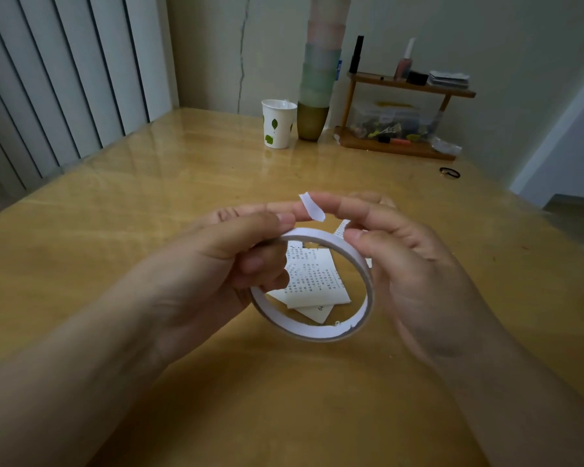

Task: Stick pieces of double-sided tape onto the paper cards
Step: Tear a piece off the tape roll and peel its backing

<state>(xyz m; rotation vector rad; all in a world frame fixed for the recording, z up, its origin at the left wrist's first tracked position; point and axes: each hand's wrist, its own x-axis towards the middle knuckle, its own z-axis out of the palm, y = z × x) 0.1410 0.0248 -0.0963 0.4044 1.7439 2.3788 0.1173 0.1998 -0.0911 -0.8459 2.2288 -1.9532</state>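
from my feed, a small white tape piece (312, 206) stands up between the fingertips of both hands, stuck to or pinched at the tip of a right finger (331, 205), with a left fingertip (285, 207) touching it from the other side. the left hand (216, 264) has its thumb curled over the top of the tape roll (312, 286) and its lower fingers tucked through the ring, so it grips the roll; the right hand (415, 261) presses its thumb on the roll's upper right edge while its forefinger is bent toward the tape piece, and i cannot tell how its outer fingers lie. the roll hangs tilted above the table (149, 203), with a torn end showing on its lower rim. through and behind the ring i see the paper cards (312, 281), printed, overlapping, flat on the wood; the roll and both hands cover part of them. farther back stand a paper cup (279, 124) with green leaf marks and, just beside it, a tall stack of cups (319, 79). to the right sits a wooden shelf (405, 112) carrying bottles and a clear box of small items, and a black hair tie (449, 172) lies near it. vertical slats (58, 79) line the left wall.
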